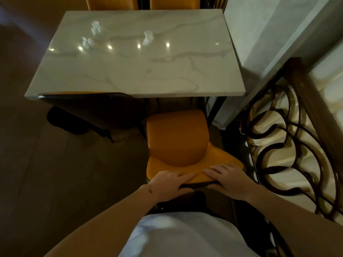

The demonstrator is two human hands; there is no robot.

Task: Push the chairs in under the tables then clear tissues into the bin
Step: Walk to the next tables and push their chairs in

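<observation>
An orange padded chair (176, 138) stands pulled out in front of the marble table (130, 76), its seat front just under the near edge. My left hand (170, 182) and my right hand (230, 179) both grip the top of its backrest, fingers over the front, thumbs behind. A second chair (92, 106) with a dark back sits tucked under the table to the left. Three crumpled white tissues lie on the tabletop: one at the far left (95, 27), one lower left (86, 42), one near the middle (148, 37).
Two more orange chairs (143, 3) stand at the table's far side. A marble ledge (269, 34) and a dark curled iron railing (297, 136) close off the right side. Dark wooden floor (46, 164) stretches to the left.
</observation>
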